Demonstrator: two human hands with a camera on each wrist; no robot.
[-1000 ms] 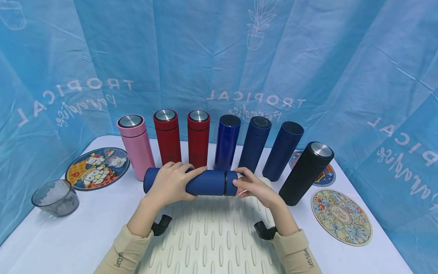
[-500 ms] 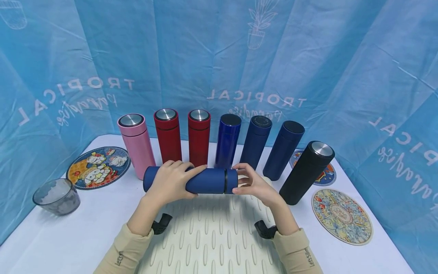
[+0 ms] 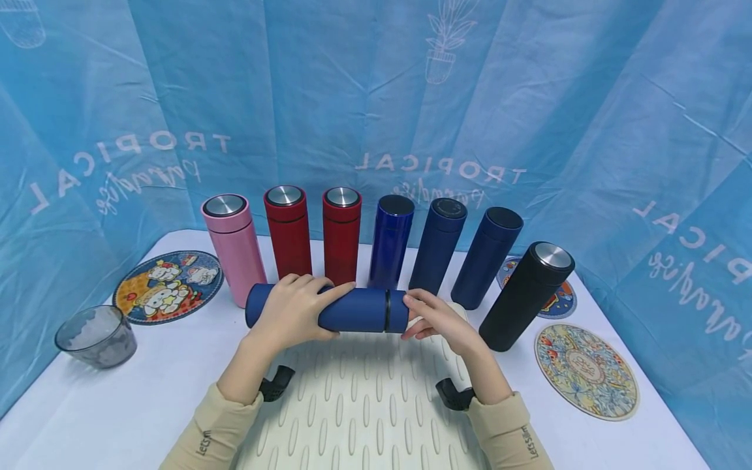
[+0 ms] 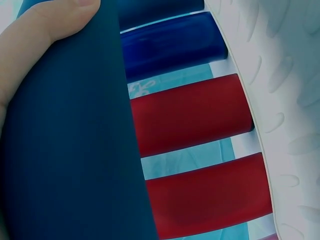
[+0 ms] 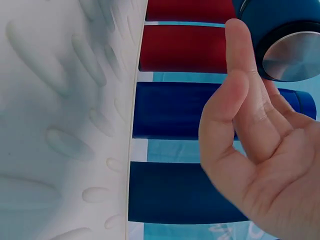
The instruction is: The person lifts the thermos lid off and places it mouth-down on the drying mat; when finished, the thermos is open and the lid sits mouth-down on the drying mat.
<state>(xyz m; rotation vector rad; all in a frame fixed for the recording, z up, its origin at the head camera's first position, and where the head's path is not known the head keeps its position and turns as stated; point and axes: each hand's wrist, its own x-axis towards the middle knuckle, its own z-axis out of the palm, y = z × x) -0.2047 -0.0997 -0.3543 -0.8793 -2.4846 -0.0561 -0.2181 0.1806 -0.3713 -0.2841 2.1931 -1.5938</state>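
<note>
A matte navy thermos flask (image 3: 358, 310) is held lying sideways in front of the standing row. My left hand (image 3: 294, 307) grips its body from above, fingers over the far side and thumb along the near side; the left wrist view shows the thumb on the blue wall (image 4: 75, 130). A black ring divides the body from the cap (image 3: 398, 311) at the right end. My right hand (image 3: 437, 320) is at that end, its fingertips right at the cap's edge. In the right wrist view, relaxed fingers (image 5: 240, 47) lie beside the cap's silver disc (image 5: 292, 57).
Behind stand several flasks: pink (image 3: 235, 254), red (image 3: 288, 235), glossy blue (image 3: 390, 245), navy (image 3: 436, 251) and black (image 3: 523, 300). A ribbed white board (image 3: 352, 405) lies below. A grey glass bowl (image 3: 96, 336) and a patterned mat (image 3: 167, 287) sit left; another mat (image 3: 586, 372) lies right.
My right hand's fingers spread across the cap, then shifted round it to its end, thumb and fingers drawing closer together. The left hand and the held thermos flask have barely moved.
</note>
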